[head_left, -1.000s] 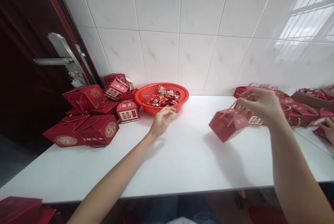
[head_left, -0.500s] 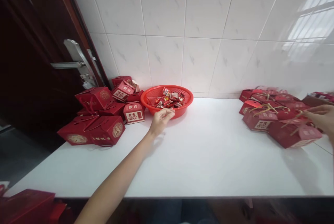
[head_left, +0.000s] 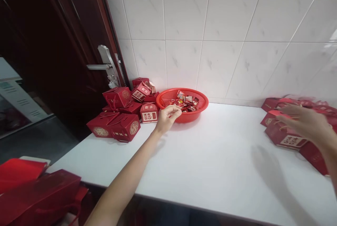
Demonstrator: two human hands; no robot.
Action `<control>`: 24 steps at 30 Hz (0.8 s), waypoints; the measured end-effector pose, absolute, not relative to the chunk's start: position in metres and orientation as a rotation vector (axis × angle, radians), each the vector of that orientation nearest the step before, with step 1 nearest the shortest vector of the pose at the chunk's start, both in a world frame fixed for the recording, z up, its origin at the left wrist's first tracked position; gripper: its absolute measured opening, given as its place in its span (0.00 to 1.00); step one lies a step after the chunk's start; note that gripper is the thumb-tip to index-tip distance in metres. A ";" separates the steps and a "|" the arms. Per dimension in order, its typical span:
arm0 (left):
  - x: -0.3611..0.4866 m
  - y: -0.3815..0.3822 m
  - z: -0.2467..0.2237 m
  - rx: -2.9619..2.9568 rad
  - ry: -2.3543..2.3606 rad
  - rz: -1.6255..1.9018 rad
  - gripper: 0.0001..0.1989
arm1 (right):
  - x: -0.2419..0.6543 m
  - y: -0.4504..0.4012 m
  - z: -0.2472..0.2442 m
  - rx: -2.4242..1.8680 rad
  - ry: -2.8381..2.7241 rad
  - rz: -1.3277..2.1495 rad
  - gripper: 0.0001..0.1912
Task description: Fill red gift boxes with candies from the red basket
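My left hand (head_left: 168, 117) hovers at the near left rim of a red plastic mesh basket (head_left: 189, 118). Its thumb and fingertips are pinched together, and anything between them is too small or hidden to make out. Wrapped candies (head_left: 185, 103) in red, white and dark wrappers lie inside the basket. On the right, my right hand (head_left: 308, 124) is raised in front of a group of red gift boxes (head_left: 281, 133) with twine handles. The fingers of this hand are stretched out, slightly blurred, and hold nothing visible.
More red gift boxes (head_left: 123, 127) are piled at the left, beside a dark door (head_left: 65, 43) with a metal handle (head_left: 100, 66). A large red bag or box (head_left: 37, 198) is at the lower left. White tiles (head_left: 223, 8) back the white table (head_left: 210, 162).
The view has turned left, so things sit further right. My right hand has come away from the twine-handled gift box and moved left, fingers extended. My left hand stays by the basket, pinched.
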State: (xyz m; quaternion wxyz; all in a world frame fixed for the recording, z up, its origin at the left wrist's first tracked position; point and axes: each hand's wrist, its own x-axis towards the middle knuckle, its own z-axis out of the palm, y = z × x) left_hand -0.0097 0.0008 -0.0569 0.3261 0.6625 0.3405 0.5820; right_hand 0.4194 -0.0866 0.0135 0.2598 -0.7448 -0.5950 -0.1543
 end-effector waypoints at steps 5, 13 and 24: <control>-0.065 -0.004 -0.036 1.776 1.225 1.717 0.14 | 0.291 -0.081 -0.024 -1.430 -2.214 0.185 0.08; -0.152 -0.022 -0.031 1.857 2.497 0.995 0.20 | 0.132 -0.123 -0.116 -0.403 -2.508 0.502 0.12; -0.157 -0.033 -0.046 1.763 2.617 0.746 0.24 | 0.034 -0.144 -0.167 0.069 -2.533 -0.251 0.12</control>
